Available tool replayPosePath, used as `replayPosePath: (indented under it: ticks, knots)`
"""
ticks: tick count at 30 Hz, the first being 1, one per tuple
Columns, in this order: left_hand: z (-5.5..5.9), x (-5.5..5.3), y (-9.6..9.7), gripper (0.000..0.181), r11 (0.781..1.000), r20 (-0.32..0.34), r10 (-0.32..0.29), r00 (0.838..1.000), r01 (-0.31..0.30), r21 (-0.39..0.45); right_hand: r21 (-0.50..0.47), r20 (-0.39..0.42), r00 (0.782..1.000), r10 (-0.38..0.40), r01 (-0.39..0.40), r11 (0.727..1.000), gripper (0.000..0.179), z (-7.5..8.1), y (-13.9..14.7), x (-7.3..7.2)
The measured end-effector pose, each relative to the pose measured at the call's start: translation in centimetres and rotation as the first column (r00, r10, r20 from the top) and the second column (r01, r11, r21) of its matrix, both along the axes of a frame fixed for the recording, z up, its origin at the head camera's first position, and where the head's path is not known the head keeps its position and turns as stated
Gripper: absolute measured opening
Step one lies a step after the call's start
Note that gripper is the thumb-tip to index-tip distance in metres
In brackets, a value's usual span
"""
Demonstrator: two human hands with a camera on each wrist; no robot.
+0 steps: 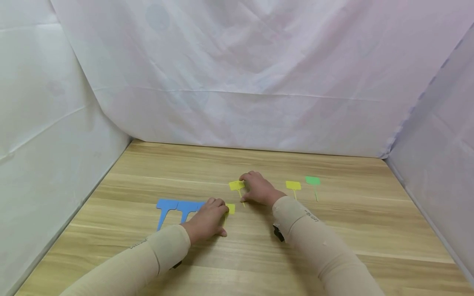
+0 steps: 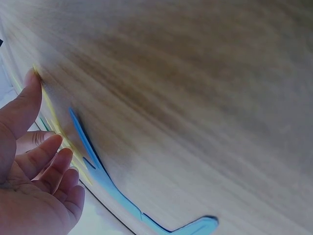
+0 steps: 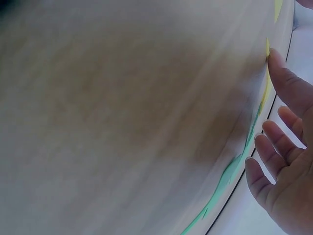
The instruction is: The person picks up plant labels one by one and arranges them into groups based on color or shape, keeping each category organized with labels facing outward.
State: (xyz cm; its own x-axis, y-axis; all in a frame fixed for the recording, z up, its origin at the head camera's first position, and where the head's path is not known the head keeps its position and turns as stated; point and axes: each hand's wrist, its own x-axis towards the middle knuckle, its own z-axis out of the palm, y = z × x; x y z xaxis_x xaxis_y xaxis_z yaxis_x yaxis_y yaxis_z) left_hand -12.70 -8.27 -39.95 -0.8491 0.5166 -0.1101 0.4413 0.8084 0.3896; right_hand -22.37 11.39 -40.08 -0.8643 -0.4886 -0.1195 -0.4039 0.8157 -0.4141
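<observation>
My left hand [image 1: 207, 218] reaches over a yellow T-shaped plant label [image 1: 231, 208] lying on the table, partly hidden by the fingers. In the left wrist view the thumb tip touches its thin stem [image 2: 48, 100], and the fingers spread apart from the thumb near the other end. Farther back, my right hand [image 1: 259, 190] spans a second yellow plant label [image 1: 235, 185], fingertips by its head and thumb at its stem. Left of the left hand lie blue plant labels [image 1: 167, 204] in a row, heads side by side, the nearest partly covered by that hand.
Beyond the right hand, another yellow label [image 1: 293, 185] and a green label [image 1: 312, 180] lie with stems toward me. The wood-grain table [image 1: 352, 230] is bounded by white cloth [image 1: 237, 115] at the back and both sides.
</observation>
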Motion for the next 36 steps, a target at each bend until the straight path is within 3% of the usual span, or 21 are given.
replayPosePath:
  ticks: [19,36]
  knots:
    - [0.0,-0.2,0.2,0.058,1.000,-0.031,-0.012,0.999,0.012,-0.007,0.103,0.095,0.993,-0.070,0.060,0.993,0.073,0.8,-0.7,-0.7]
    - [-0.1,-0.2,0.3,0.058,1.000,-0.034,-0.015,0.999,0.015,-0.015,0.166,0.128,0.990,-0.067,0.045,0.985,0.069,1.3,-1.2,-1.2]
